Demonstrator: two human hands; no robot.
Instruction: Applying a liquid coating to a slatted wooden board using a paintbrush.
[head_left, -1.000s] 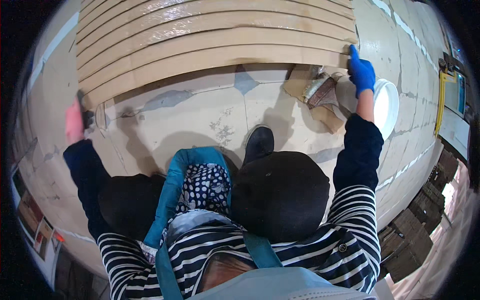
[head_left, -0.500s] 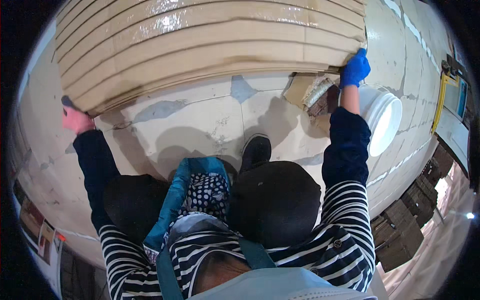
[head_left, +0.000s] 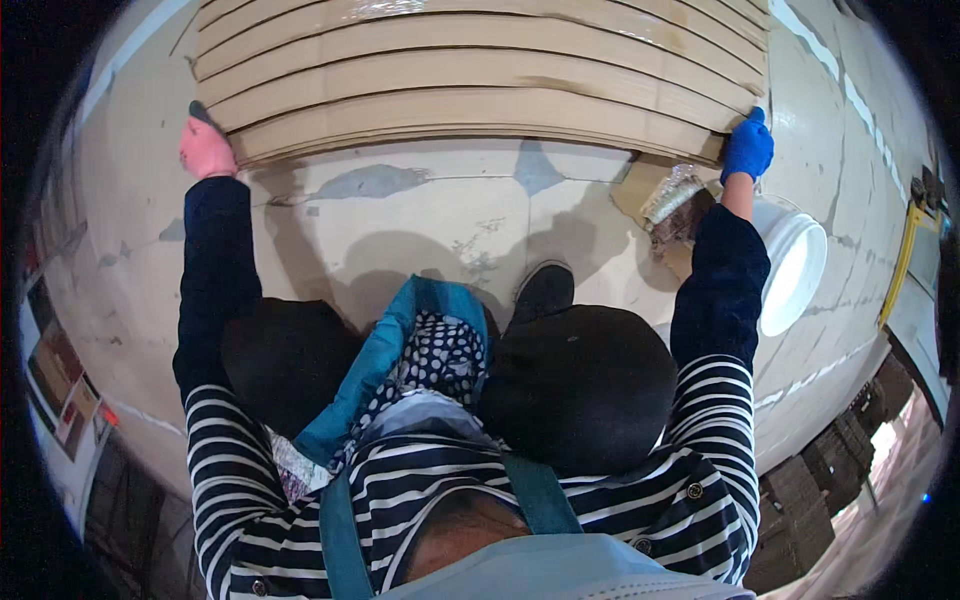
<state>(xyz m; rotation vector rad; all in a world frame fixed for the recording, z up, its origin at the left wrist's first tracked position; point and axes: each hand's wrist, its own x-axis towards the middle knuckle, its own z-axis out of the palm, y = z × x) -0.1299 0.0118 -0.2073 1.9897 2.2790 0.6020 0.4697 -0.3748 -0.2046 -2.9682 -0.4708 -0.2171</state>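
Observation:
A wide stack of flattened cardboard [head_left: 480, 105] fills the far part of the view, its layers overlapping in steps. Glossy, clear film or tape covers part of the top. My left hand [head_left: 208, 148], in a pink glove with a dark thumb, is closed at the stack's near left corner. At the near right corner my right hand [head_left: 748, 147], in a blue glove, grips the edge with the thumb on top. Both arms are stretched forward. The fingers under the cardboard are hidden, and its far edge lies outside the view.
A white bucket [head_left: 795, 270] stands on the tiled floor just right of my right forearm. Torn cardboard scraps with clear film [head_left: 672, 200] lie beside that forearm. My dark shoe [head_left: 545, 288] is between the stack and my knees. More stacked cardboard [head_left: 800, 500] sits at the lower right.
The view has turned a little. My left hand and the stack's left corner have moved forward, so the near edge now runs more level. Both hands keep their hold on the corners.

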